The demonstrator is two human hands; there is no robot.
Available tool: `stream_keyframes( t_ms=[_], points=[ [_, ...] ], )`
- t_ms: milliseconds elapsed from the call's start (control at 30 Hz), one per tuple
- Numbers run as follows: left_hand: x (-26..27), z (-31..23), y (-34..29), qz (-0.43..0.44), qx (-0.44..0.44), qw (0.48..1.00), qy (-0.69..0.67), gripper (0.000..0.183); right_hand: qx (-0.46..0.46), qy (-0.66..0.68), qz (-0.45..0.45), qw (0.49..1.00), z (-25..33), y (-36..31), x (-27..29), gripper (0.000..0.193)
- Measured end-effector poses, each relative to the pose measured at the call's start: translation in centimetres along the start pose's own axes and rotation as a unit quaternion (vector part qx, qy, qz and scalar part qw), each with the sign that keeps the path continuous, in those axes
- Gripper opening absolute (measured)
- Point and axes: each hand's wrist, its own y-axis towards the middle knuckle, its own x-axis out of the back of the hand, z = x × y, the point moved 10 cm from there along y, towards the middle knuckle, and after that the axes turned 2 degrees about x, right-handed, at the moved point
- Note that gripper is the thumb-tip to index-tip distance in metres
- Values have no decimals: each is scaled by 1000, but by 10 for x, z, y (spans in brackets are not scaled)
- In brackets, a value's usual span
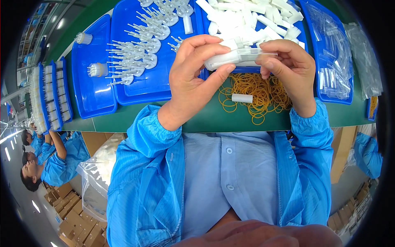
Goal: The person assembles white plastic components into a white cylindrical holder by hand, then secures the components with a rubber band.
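Observation:
My left hand [192, 76] is closed around a smooth white plastic part [217, 61] above the table's near half. From the part's right end runs a clear plastic piece [252, 52], flat or tubular. My right hand [293, 68] pinches the far end of this clear piece between thumb and fingers. The two pieces meet between my hands; how they join is too small to tell. Just below lie a heap of yellow-brown rubber bands [263, 92] and a short white cylinder [242, 98] on top of them.
A blue tray [154, 94] holds several white pronged parts [135, 53]. Behind my hands, another tray is heaped with white tubes [236, 20]. Clear plastic pieces [331, 53] fill the right tray. Two bundled white parts [97, 70] sit in the left tray. Co-workers in blue [61, 160] are at left.

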Motion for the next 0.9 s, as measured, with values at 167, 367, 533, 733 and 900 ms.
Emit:
stream_keyframes(
  t_ms=[167,367,533,733,900],
  points=[
    [3,-2,-1,-10,-6,1000,-27,32,-81,23,-23,996,-11,0,1,24],
    [1,0,0,-12,1,999,-41,33,-125,106,-10,986,-27,2,2,24],
    [1,1,0,-10,14,999,-29,33,-75,35,-18,996,-18,2,4,24],
    [0,4,0,-5,25,999,-29,33,-50,16,-18,998,-11,3,4,25],
    [0,1,1,-9,18,1000,-21,32,-53,23,-15,998,-12,5,6,24]
  ],
)
